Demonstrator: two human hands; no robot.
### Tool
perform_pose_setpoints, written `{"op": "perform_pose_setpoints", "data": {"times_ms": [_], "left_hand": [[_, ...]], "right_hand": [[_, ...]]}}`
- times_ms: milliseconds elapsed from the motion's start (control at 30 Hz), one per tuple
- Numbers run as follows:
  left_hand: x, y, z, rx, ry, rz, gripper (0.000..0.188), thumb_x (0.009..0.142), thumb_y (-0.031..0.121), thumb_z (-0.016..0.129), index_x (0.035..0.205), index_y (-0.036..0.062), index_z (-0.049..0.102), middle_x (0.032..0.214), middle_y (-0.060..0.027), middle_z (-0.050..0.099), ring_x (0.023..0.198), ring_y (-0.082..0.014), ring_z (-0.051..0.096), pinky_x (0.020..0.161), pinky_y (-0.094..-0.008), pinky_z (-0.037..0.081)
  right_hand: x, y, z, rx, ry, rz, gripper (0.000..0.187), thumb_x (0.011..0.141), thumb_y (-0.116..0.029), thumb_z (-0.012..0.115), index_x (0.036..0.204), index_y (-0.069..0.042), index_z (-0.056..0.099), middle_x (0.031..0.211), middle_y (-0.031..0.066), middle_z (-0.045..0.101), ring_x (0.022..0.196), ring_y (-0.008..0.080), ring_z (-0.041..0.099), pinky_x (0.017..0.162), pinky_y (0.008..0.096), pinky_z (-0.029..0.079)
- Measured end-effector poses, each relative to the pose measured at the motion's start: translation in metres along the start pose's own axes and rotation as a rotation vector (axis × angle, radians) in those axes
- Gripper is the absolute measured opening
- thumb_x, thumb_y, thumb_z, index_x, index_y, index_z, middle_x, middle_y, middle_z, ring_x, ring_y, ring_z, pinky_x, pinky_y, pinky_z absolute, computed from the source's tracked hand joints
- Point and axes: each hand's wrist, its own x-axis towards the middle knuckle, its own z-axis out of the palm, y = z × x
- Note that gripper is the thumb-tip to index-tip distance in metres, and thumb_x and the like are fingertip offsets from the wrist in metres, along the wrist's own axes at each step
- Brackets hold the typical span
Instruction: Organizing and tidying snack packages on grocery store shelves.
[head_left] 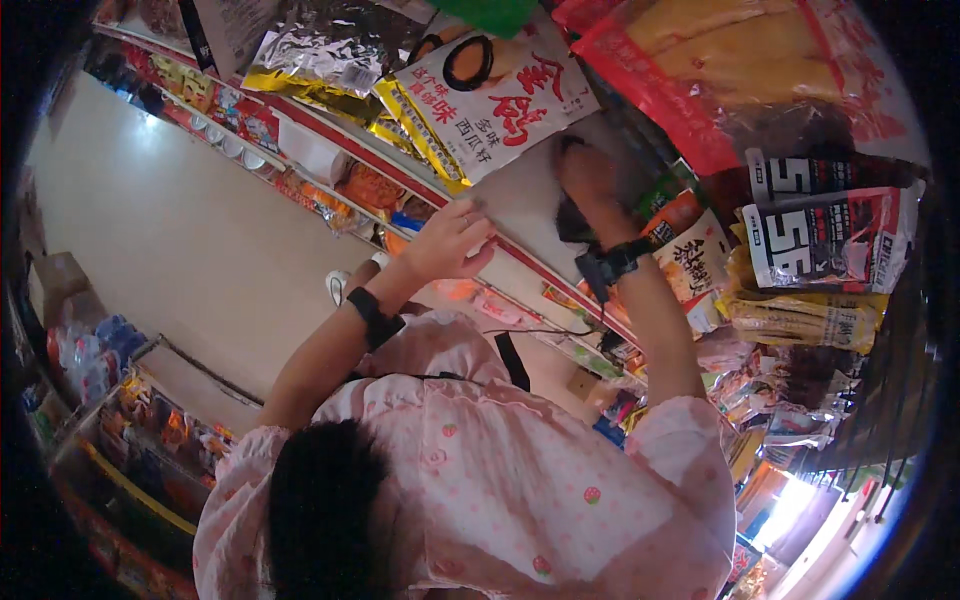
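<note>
My left hand [452, 240] is at the red-edged front of the shelf [520, 205], its fingers curled in; whatever they may hold is hidden. My right hand [592, 188] reaches over the shelf and is smeared by motion, so its grip does not show. A dark shape lies against its left side, too blurred to name. Just beyond my hands is a white and yellow bag of melon seeds [500, 95]. Right of my right wrist hangs an orange and white snack packet [690, 260].
A silver and gold bag [325, 50] lies left of the seed bag. Above right hangs a big red clear-fronted bag [740, 75]. Black and white packets [835, 240] and a yellow packet [800, 318] hang at the right. Lower shelves and a pale floor [180, 230] are at the left.
</note>
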Motion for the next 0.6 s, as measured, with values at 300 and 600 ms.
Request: {"op": "perform_pose_setpoints", "data": {"times_ms": [300,600], "left_hand": [[-0.001,-0.002,-0.004,0.024,0.045,0.014,0.016,0.063,0.008,0.063,0.073,0.0057,0.051,0.075,-0.0076,0.056,0.082,-0.0276,0.05,0.072,-0.0367,0.044],[-0.006,-0.001,-0.026,-0.012,0.109,-0.033,0.016,0.063,0.003,0.063,0.074,0.0045,0.052,0.077,-0.0082,0.056,0.071,-0.0279,0.052,0.062,-0.0357,0.045]], "right_hand": [[-0.021,-0.04,-0.017,0.106,-0.038,-0.01,0.042,0.084,-0.033,0.041,0.064,-0.003,0.063,0.061,0.0198,0.06,0.057,0.034,0.061,0.057,0.0441,0.049],[-0.06,-0.084,-0.06,0.217,-0.183,-0.102,0.04,0.08,-0.032,0.047,0.065,0.002,0.063,0.065,0.022,0.059,0.059,0.0354,0.06,0.059,0.045,0.049]]}}
